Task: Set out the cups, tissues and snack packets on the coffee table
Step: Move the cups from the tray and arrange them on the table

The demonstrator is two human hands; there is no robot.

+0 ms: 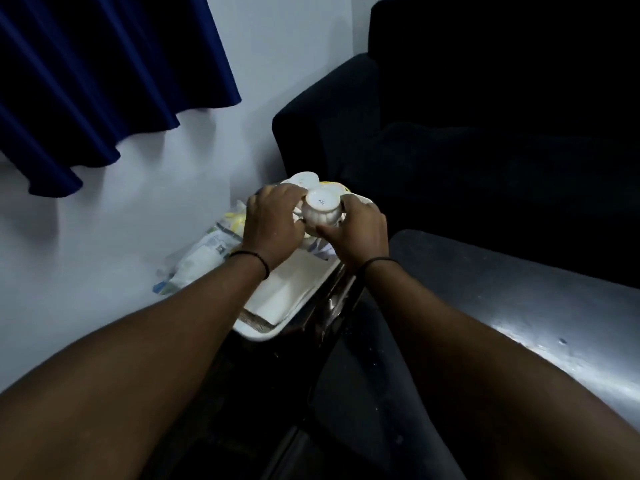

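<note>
An upturned white ribbed cup (322, 213) is held between both hands above a white tray (263, 332). My left hand (273, 223) curls round its left side and my right hand (356, 230) grips its right side, thumb under the cup. A second white cup (304, 177) stands behind it on the tray, partly hidden. White folded tissues (291, 289) lie in the tray. Clear snack packets (204, 251) with yellow and white contents lie left of the tray, by the wall.
The tray sits on a dark stand (322, 306) by the white wall (138, 220). A glossy black coffee table (519, 306) spreads to the right. A dark armchair (450, 133) stands behind it. A blue curtain (86, 81) hangs at upper left.
</note>
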